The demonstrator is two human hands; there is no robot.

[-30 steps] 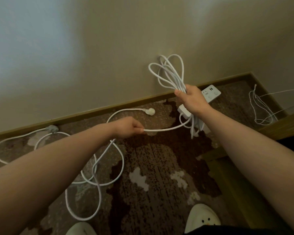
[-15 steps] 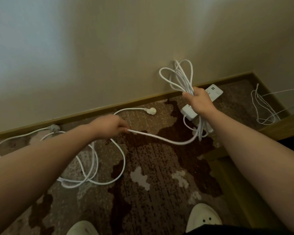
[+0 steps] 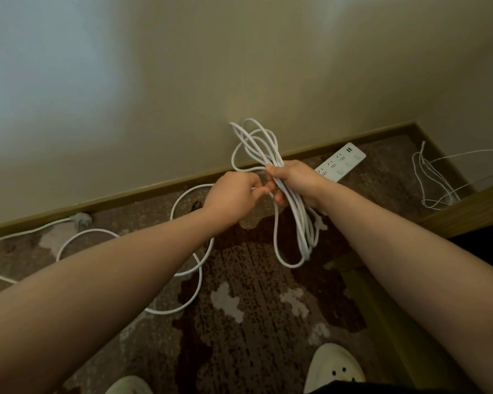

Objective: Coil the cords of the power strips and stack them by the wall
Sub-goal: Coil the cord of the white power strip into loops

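Cord (image 3: pixel 292 220) mostly looped in right hand (image 3: pixel 295 180); left hand (image 3: pixel 234 196) pinches the next stretch, slack left of it uncoiled, nothing stacked.

A plain cream wall (image 3: pixel 239 66) fills the far half of the view, with a pale bluish patch of light (image 3: pixel 40 81) on its left side. An olive-brown skirting board (image 3: pixel 131 194) runs along its foot and turns at the far right corner (image 3: pixel 414 126), where a second wall (image 3: pixel 481 95) meets it. The floor is covered by a brown carpet (image 3: pixel 254 308) mottled with dark and pale patches. On the right stands a wooden edge (image 3: pixel 467 211), perhaps of a bed or cabinet.
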